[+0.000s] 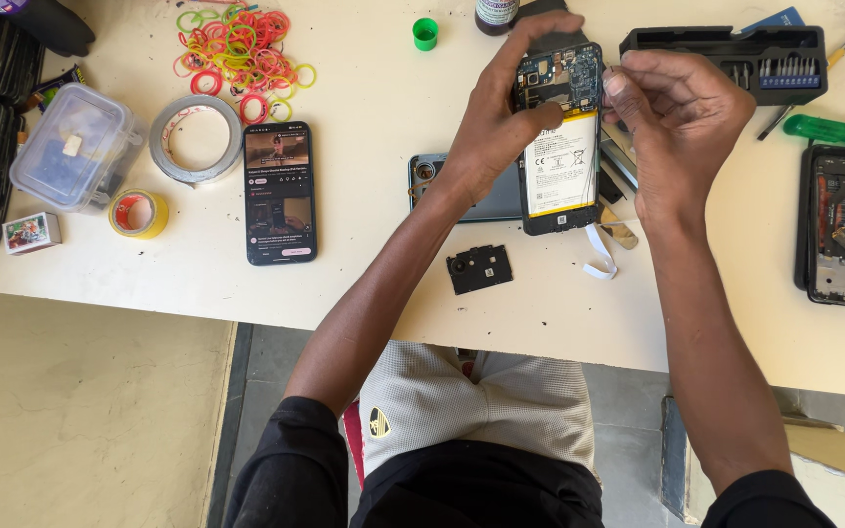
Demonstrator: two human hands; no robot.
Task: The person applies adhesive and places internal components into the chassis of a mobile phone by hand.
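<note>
Left hand (496, 122): grips opened phone (559, 147).
Right hand (682, 117): pinches phone's upper right edge.
Around: cover plate (479, 269) near front edge; bit case (735, 59) at back edge.

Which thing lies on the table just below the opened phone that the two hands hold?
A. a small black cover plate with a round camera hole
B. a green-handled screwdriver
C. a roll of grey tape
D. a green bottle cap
A: the small black cover plate lies on the table just below the opened phone, which the left hand and right hand hold.
</note>
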